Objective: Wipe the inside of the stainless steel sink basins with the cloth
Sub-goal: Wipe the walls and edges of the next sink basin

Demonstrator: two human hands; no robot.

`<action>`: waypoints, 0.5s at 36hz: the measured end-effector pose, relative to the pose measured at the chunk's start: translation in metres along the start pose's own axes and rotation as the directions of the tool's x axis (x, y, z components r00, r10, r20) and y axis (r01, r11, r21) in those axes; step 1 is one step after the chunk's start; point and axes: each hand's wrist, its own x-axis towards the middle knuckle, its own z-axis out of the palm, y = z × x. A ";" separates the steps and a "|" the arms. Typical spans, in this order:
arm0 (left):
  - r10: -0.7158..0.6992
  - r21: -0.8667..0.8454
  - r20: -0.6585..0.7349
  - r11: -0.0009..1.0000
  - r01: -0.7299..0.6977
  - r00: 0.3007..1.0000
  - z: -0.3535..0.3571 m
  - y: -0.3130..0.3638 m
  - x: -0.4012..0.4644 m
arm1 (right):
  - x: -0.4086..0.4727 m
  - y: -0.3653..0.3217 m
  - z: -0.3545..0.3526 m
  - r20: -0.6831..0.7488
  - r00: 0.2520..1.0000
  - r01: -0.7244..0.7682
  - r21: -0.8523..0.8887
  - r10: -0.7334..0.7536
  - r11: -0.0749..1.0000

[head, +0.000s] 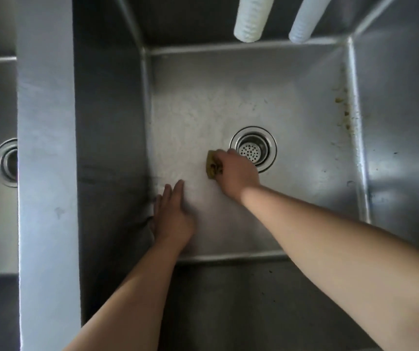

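Observation:
I look down into a deep stainless steel sink basin with a round strainer drain near its middle. My right hand grips a small yellow-brown cloth and presses it on the basin floor just left of the drain. My left hand lies flat with straight fingers on the basin floor by the left wall, near the front corner. Soapy white film covers the floor left of the drain.
A steel divider separates this basin from a second basin at the left, whose drain shows partly. Two white tubes hang over the back wall. Brown grime lines the right floor edge.

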 end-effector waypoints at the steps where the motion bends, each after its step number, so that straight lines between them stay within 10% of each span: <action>1: -0.004 -0.014 -0.003 1.000 0.004 1.000 -0.001 -0.001 0.000 | 0.012 0.004 -0.010 -0.013 1.000 -0.028 0.031 0.028 0.999; 8: -0.024 0.095 -0.020 0.995 0.026 1.000 0.001 0.006 -0.001 | 0.004 0.045 -0.071 -0.056 0.998 0.026 -0.007 -0.026 1.000; 11: -0.048 0.156 -0.004 0.987 0.048 0.999 0.007 0.013 -0.004 | -0.048 0.072 -0.078 0.205 0.962 0.218 -0.165 -0.182 0.962; 15: -0.065 0.207 0.008 0.976 0.062 0.998 0.015 0.017 -0.006 | -0.123 0.123 -0.068 0.652 0.757 0.391 -0.409 -0.035 0.825; 18: -0.079 0.222 -0.013 0.972 0.080 0.997 0.017 0.018 -0.007 | -0.148 0.153 -0.063 0.718 0.691 0.404 -0.478 0.082 0.780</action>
